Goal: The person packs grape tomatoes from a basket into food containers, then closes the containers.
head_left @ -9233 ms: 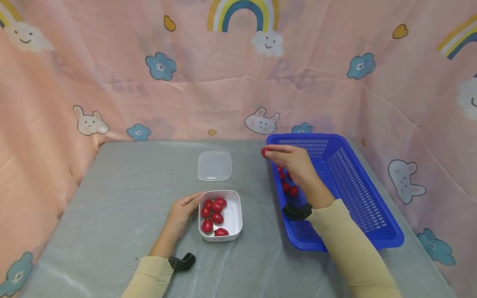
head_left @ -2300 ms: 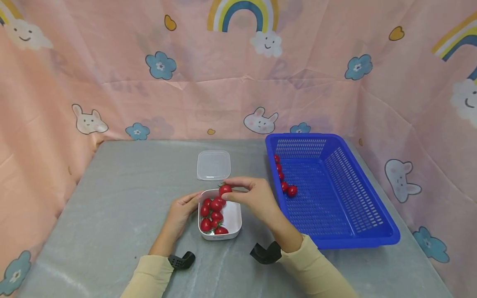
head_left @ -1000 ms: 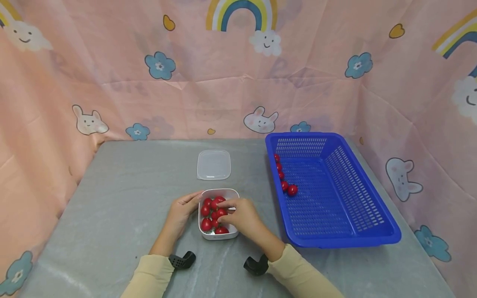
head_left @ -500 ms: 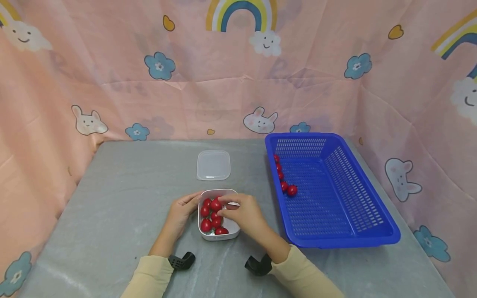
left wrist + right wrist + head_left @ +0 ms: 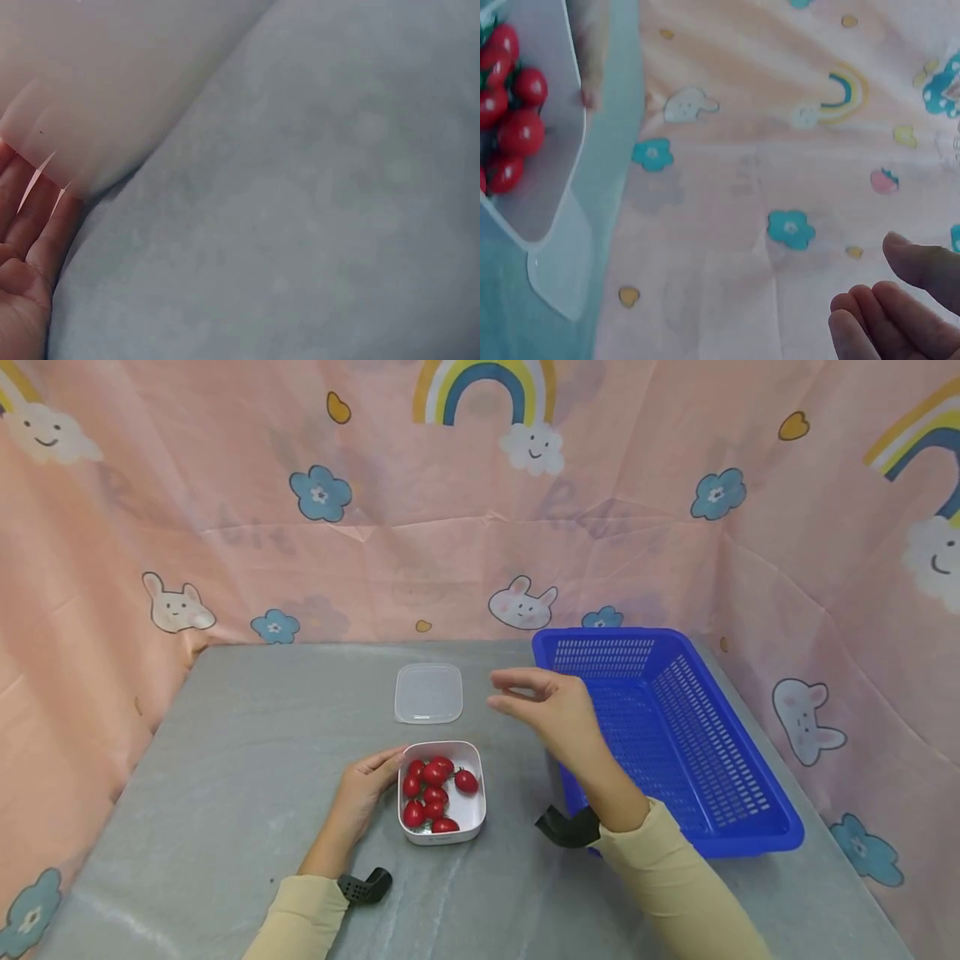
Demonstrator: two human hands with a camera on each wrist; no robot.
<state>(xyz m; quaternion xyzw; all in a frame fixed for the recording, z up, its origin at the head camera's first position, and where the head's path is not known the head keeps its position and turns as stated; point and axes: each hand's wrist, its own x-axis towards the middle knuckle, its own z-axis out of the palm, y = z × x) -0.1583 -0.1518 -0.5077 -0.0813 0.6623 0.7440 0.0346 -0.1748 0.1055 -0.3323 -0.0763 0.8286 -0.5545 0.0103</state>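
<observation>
A white square container [image 5: 478,827] holds several red cherry tomatoes [image 5: 435,774], mostly in its left half. One cherry tomato [image 5: 466,782] lies apart at the right inner wall. My left hand [image 5: 362,792] rests against the container's left side; in the left wrist view its straight fingers [image 5: 56,232] lie along the wall. Above the table, between container and blue basket [image 5: 720,710], my right hand [image 5: 558,710] hovers with thumb and fingers apart and nothing between them. In the right wrist view the right hand [image 5: 900,300] is likewise bare. It hides the basket's left part and whatever lies there.
A clear lid [image 5: 429,693] lies flat on the grey table [image 5: 285,718] behind the container. The blue basket fills the table's right side. A pink patterned cloth [image 5: 420,560] hangs around the back and sides.
My right hand has let go of a cherry tomato at the container's right side and moved up and right towards the basket. The left hand and container have stayed put.
</observation>
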